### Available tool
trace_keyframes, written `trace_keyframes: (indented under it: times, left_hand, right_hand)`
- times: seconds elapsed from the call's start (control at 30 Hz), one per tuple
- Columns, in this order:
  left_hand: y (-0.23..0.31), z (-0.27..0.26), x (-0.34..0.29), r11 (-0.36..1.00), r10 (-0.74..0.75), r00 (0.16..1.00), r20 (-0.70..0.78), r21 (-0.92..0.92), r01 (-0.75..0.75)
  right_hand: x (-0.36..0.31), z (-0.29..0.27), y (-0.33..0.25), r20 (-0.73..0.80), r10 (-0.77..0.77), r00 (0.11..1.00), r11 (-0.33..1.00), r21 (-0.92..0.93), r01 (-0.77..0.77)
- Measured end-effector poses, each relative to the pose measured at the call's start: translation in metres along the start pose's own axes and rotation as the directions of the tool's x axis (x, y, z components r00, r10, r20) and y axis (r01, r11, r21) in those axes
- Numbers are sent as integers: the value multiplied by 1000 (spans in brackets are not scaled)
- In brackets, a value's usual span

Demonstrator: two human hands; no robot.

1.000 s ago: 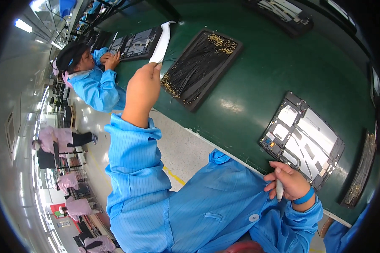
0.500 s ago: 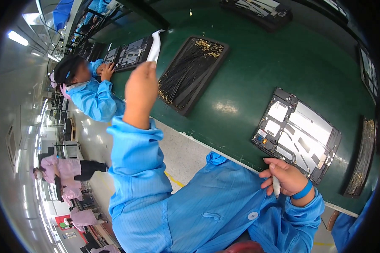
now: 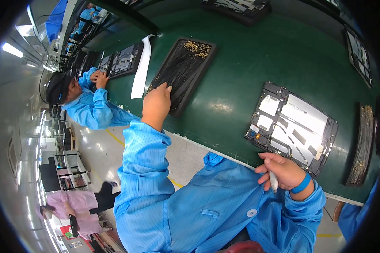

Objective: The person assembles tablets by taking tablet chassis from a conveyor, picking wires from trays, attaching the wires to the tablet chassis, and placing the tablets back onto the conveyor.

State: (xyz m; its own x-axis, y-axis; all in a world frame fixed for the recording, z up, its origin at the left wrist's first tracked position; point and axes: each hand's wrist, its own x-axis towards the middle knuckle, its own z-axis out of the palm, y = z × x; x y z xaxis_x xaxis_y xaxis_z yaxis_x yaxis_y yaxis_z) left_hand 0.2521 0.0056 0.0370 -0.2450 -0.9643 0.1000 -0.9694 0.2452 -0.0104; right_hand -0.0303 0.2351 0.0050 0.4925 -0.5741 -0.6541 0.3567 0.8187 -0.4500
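Observation:
My left hand (image 3: 157, 104) lies over the near-left side of a black tray (image 3: 209, 63). In the tray is a bundle of thin black cables (image 3: 177, 69) with gold-coloured connector ends. The thumb and fingertips of that hand are drawn close together at the cables; whatever is between them is hidden. Close to the table's front edge, my right hand (image 3: 285, 173) is half curled round a slim whitish piece (image 3: 273, 182) that points downward. Just beyond it lies an opened tablet-like device (image 3: 302, 118) with silver panels and a black frame.
A white strip (image 3: 142, 69) lies left of the tray. Another cable tray (image 3: 362, 147) stands at the right edge. More device parts (image 3: 236, 6) sit at the back, and another opened device (image 3: 359, 55) at far right. A co-worker (image 3: 86, 99) handles devices (image 3: 124, 59) on the left.
My left hand has come down from above the white strip to the cable tray, uncovering the strip. My right hand stays near the device with the whitish piece. The view has shifted slightly.

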Motion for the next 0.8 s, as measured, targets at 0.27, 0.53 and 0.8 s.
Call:
trace_keyframes:
  times: [0.27,0.53,0.8]
  left_hand:
    - [22,-40,-8,975,-114,989,-98,-200,93]
    - [54,-60,-42,709,-97,992,-83,-705,10]
    - [87,-65,-88,425,260,947,-189,-858,-288]
  right_hand:
    - [-2,0,1,-5,-20,1000,1000,-18,20]
    - [-11,10,-4,-103,-213,972,940,-293,175]
    - [-38,27,-34,-253,-567,784,821,-100,562]
